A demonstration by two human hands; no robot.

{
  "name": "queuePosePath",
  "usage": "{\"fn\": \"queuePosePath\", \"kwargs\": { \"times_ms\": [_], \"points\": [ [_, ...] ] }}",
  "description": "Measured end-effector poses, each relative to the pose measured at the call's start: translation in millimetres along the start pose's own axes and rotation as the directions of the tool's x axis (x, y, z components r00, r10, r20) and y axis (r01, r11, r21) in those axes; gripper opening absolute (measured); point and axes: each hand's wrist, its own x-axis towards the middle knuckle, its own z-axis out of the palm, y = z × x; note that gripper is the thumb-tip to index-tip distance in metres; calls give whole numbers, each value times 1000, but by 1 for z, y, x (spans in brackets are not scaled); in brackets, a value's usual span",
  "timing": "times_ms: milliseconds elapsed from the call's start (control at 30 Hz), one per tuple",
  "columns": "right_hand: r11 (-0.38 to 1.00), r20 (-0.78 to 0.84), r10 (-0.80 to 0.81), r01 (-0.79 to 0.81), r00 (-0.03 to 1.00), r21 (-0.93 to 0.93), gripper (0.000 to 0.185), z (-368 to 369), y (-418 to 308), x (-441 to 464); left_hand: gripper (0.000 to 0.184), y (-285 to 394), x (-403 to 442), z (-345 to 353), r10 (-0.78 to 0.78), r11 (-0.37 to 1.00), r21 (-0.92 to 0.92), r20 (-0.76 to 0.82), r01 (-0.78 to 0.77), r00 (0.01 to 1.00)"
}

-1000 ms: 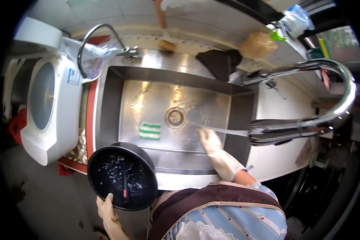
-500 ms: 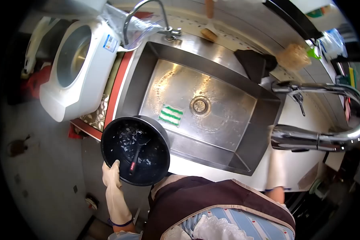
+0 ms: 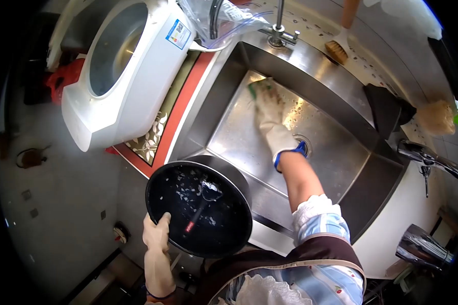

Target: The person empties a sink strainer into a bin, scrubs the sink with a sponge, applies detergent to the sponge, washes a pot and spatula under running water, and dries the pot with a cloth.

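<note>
My left hand [image 3: 156, 234], in a cream rubber glove, grips the near-left rim of a black pot [image 3: 231, 244], thumb over the edge. The pot is tilted toward me outside the sink's front left corner. Inside it lie whitish bits and a dark spoon [image 3: 201, 213] with a red mark on its handle. My right hand [image 3: 270, 107], gloved too with a blue cuff, reaches into the steel sink [image 3: 234, 129]. Its fingers are closed over a green-and-white sponge [image 3: 259, 89] near the sink's far left corner; most of the sponge is hidden beneath them.
A white appliance [image 3: 137, 96] with a round opening stands left of the sink. Behind it are a plastic bag [image 3: 224, 23] and a faucet [image 3: 277, 35]. A brush [image 3: 337, 51] rests on the back ledge. Another chrome faucet [image 3: 430, 162] is at right, beside a black cloth-like thing [image 3: 384, 109].
My right hand has come from beyond the sink's right side onto the sponge, which has shifted toward the far left corner. The view has turned; my left hand still holds the pot.
</note>
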Motion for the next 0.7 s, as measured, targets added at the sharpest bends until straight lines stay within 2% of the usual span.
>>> {"fn": "queuePosePath", "kwargs": {
  "times_ms": [33, 67, 100, 133, 167, 200, 233, 300, 367, 433, 467, 533, 567, 600, 633, 667, 700],
  "points": [
    [998, -88, 64, -65, 994, -5, 58, 14, 13, 13, 40, -1, 2, 1, 15, 1000, -13, 15, -15, 1000],
    [998, -96, 63, -63, 993, 0, 58, 32, 19, 26, 39, 2, -1, 0, 15, 1000, -8, 17, -15, 1000],
    [955, -144, 175, -132, 974, 266, 52, 30, 15, 32, 39, 1, 0, 0, 15, 1000, 11, -1, -15, 1000],
    [840, -159, 291, -172, 944, 514, 46, 33, 12, 40, 39, 0, 1, 1, 12, 999, 31, -17, -12, 1000],
    [512, -140, 497, -159, 856, 844, 33, 74, 5, 62, 39, -1, 3, 0, 13, 999, 31, -18, -13, 1000],
    [512, -140, 494, -157, 858, 844, 33, 59, -22, 65, 38, 0, 3, 0, -10, 1000, -20, 8, 10, 1000],
    [331, -23, 545, -190, 838, 924, 37, 22, -57, 61, 38, 0, 2, -1, -35, 997, -67, 35, 37, 999],
    [132, 109, 572, -222, 813, 966, 44, 8, -82, 38, 38, 4, -1, -1, -34, 998, -55, 31, 35, 999],
    [174, -27, 283, -23, 959, 985, 41, 21, -86, -2, 38, 7, 0, -2, -27, 999, -43, 36, 28, 999],
    [155, -178, -35, 182, 983, 971, 38, 35, -83, -41, 35, 7, 0, -1, -36, 996, -77, 59, 41, 998],
    [120, -251, -193, 277, 948, 953, 36, 43, -80, -55, 35, 11, -2, -1, -37, 996, -75, 62, 42, 997],
    [349, -243, -593, 517, 767, 781, 52, 49, -70, -72, 32, 22, -9, 0, -72, 991, -110, 47, 77, 996],
    [350, -296, -599, 576, 744, 739, 48, 55, -70, -72, 30, 24, -10, 1, -68, 992, -101, 22, 70, 997],
    [145, -120, -483, 215, 867, 966, 45, 54, -73, -56, 30, 23, -10, 1, -67, 993, -97, 15, 68, 998],
    [-180, 63, -338, -130, 939, 975, 42, 53, -77, -41, 30, 20, -8, 1, -77, 991, -111, 33, 80, 996],
    [22, -225, -247, 237, 943, 971, 41, 60, -64, -3, 30, 17, -7, 1, -89, 988, -123, 52, 95, 995],
    [248, -501, -214, 543, 838, 802, 40, 67, -51, 29, 30, 14, -6, 0, -94, 989, -113, 44, 99, 995]
  ]
}}
